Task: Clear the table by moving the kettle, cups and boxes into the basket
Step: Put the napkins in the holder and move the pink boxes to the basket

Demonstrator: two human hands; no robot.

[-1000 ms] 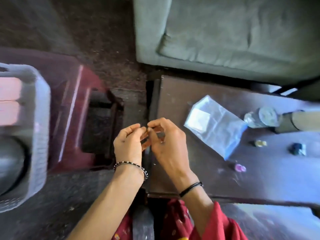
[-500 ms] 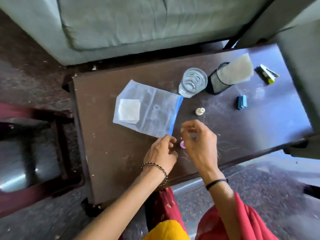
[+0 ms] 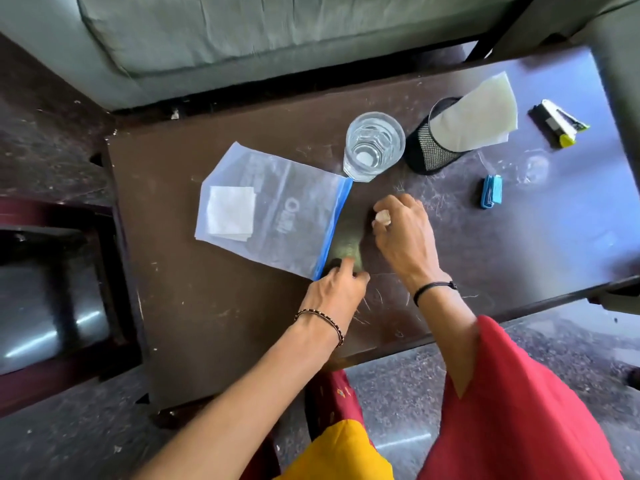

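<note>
On the dark brown table point(image 3: 214, 327) stands a clear glass point(image 3: 374, 145), and beside it a black mesh cup point(image 3: 431, 150) with a folded paper in it. My right hand point(image 3: 405, 237) is over the table's middle, its fingertips pinching a small white cap point(image 3: 382, 216). My left hand point(image 3: 334, 289) rests on the table with its fingers curled down at the near corner of a zip bag point(image 3: 277, 209); what lies under them is hidden. No basket, kettle or box is in view.
A black and yellow stapler point(image 3: 557, 123) and a small blue clip point(image 3: 491, 190) lie at the right. A grey sofa point(image 3: 242, 36) runs along the table's far side. A dark red stool point(image 3: 52, 289) stands left of the table.
The view swung right from the basket and stool to the table. Both hands moved out over the table; my right hand closed on the white cap and my left hand covered the small pink piece.
</note>
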